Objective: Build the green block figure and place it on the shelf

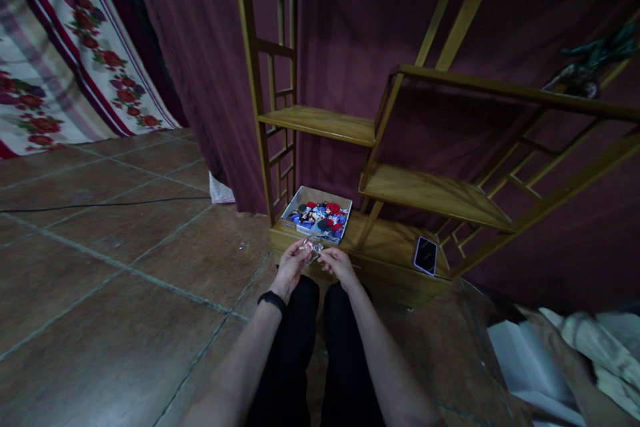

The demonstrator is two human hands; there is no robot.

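Note:
My left hand (294, 263) and my right hand (338, 261) meet above my knees, fingers pinched together on a small clear, shiny thing (314, 250) held between them; it looks like a little plastic packet. Just beyond the hands, a shallow white box (317, 216) with several small red, blue and black figures stands on the bottom board of a wooden shelf (385, 240). A black band is round my left wrist.
A phone (426, 255) lies on the bottom board, right of the box. Two higher shelf boards (430, 192) are bare. Dark red curtain hangs behind. Brown floor tiles with a black cable (100, 204) stretch left. Papers and cloth (565, 360) lie at the lower right.

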